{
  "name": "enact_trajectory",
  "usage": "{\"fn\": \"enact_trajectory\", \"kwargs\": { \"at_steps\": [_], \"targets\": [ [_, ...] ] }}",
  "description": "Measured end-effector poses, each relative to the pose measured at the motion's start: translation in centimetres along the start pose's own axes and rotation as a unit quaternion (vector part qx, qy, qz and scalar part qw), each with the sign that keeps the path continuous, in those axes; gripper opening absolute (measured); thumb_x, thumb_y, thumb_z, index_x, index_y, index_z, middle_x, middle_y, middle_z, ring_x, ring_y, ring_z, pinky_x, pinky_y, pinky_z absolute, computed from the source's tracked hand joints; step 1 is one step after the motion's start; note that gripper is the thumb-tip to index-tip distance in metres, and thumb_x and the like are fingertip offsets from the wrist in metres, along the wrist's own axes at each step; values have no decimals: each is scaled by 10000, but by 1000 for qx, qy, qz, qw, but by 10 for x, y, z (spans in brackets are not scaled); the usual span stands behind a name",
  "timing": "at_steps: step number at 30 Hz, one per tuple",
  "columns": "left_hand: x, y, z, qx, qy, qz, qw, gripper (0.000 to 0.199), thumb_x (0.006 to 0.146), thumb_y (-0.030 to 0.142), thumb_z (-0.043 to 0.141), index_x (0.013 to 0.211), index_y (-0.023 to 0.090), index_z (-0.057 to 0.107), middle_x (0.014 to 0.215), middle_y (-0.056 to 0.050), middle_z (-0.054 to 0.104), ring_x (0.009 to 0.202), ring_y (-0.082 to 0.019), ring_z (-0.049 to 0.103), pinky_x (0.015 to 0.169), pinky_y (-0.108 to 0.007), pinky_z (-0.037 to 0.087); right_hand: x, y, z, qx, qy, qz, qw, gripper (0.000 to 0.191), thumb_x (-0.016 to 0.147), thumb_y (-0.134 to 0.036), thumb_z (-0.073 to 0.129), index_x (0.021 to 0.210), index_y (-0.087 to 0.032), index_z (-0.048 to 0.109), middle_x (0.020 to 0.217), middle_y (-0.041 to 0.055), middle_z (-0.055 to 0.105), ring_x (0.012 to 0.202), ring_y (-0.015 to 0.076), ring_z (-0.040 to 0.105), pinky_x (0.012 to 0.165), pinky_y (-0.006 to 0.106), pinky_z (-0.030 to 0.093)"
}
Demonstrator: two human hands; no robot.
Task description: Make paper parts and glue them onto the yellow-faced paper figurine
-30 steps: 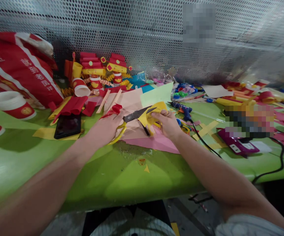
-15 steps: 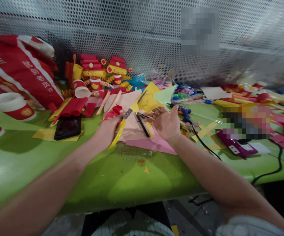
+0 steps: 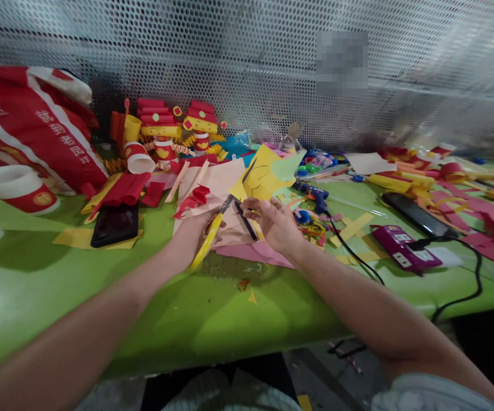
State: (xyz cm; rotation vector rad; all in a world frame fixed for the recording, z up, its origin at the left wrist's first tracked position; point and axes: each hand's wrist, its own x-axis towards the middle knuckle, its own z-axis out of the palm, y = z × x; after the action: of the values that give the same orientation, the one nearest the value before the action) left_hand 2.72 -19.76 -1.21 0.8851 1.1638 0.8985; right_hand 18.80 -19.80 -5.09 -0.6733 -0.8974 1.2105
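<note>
My left hand (image 3: pixel 192 234) is closed around yellow-handled scissors (image 3: pixel 207 242), whose metal blades point away toward a yellow paper sheet (image 3: pixel 266 174). My right hand (image 3: pixel 274 225) has its fingers curled and pressed together at the near edge of that sheet; what lies between the fingertips is too small to make out. Dark curved lines show on the yellow sheet. A black pen-like stick (image 3: pixel 245 221) lies between my hands on pale pink paper (image 3: pixel 225 228). Beside my left hand is a crumpled red paper piece (image 3: pixel 195 200).
Paper-cup figures (image 3: pixel 161 128) stand at the back by a perforated metal wall. To the left are a red bag (image 3: pixel 45 131), a paper cup (image 3: pixel 19 188) and a phone (image 3: pixel 115 225). A glue gun (image 3: pixel 315 194), cord and purple power strip (image 3: pixel 405 248) lie right, among paper scraps.
My right hand has moved left toward the scissors, and its fingers have gone from spread, palm up, to curled together. My left hand still holds the scissors. The view has shifted slightly.
</note>
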Motion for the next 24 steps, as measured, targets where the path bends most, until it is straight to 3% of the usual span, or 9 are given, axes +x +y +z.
{"fn": "enact_trajectory", "kwargs": {
  "at_steps": [4, 7, 9, 11, 12, 15, 17, 19, 24],
  "targets": [
    [-5, 1, 5, 26, -10, 5, 1000, 118, 721, 263, 607, 722, 145, 622, 533, 26, 512, 397, -61, 443, 403, -175, 327, -3, 2, 3, -31, -6, -4, 1000, 321, 498, -438, 814, 719, -269, 653, 764, -42, 708, 783, 154, 642, 704, 288, 500],
    [-5, -2, 5, 111, -8, -3, 994, 253, 774, 374, 549, 653, 154, 581, 485, 29, 452, 385, -74, 406, 392, -197, 295, -6, 1, 7, -39, 24, -23, 999, 305, 503, -462, 796, 697, -275, 654, 697, -46, 689, 747, 159, 631, 712, 313, 511],
    [-1, -6, 0, 199, -14, 26, 980, 324, 814, 442, 476, 691, 164, 588, 510, 13, 476, 420, -106, 443, 412, -228, 326, -7, -2, 9, -32, 60, -34, 997, 264, 522, -450, 786, 647, -265, 646, 666, -47, 676, 707, 156, 623, 689, 317, 515],
    [4, -11, -9, 274, -27, 96, 956, 309, 833, 423, 446, 817, 174, 629, 576, -5, 535, 519, -146, 524, 474, -255, 390, -7, -6, 9, -31, 85, -36, 995, 231, 560, -439, 769, 621, -256, 641, 648, -44, 666, 672, 152, 618, 646, 312, 509],
    [7, -12, -14, 303, -34, 133, 943, 267, 822, 378, 472, 896, 185, 640, 619, -11, 570, 586, -163, 556, 521, -263, 420, -6, -7, 8, -35, 91, -36, 995, 219, 583, -437, 757, 623, -255, 642, 646, -41, 665, 673, 153, 622, 629, 308, 503],
    [11, -14, -26, 485, -63, 302, 818, 380, 781, 203, 475, 1144, 176, 583, 809, -49, 656, 791, -206, 606, 690, -300, 472, -4, -11, 5, -46, 109, -52, 992, 194, 618, -429, 737, 667, -261, 653, 693, -29, 684, 748, 169, 642, 613, 303, 487],
    [11, -14, -29, 567, -66, 346, 744, 479, 762, 124, 444, 1235, 126, 521, 915, -93, 668, 859, -226, 610, 763, -336, 477, -2, -12, 3, -50, 130, -62, 988, 194, 599, -409, 750, 691, -263, 661, 736, -23, 699, 794, 179, 646, 610, 304, 482],
    [11, -13, -29, 602, -64, 351, 714, 514, 764, 88, 419, 1274, 80, 480, 965, -130, 663, 868, -235, 616, 784, -359, 483, -1, -11, 1, -52, 142, -63, 986, 196, 582, -390, 762, 695, -261, 668, 750, -24, 703, 791, 177, 648, 599, 297, 478],
    [10, -13, -26, 624, -53, 346, 698, 550, 788, 90, 412, 1339, 90, 408, 1053, -138, 651, 926, -234, 619, 832, -375, 487, -1, -9, 1, -26, 116, -47, 992, 171, 567, -328, 782, 694, -263, 688, 709, -48, 697, 690, 139, 640, 563, 269, 475]
  ]
}}
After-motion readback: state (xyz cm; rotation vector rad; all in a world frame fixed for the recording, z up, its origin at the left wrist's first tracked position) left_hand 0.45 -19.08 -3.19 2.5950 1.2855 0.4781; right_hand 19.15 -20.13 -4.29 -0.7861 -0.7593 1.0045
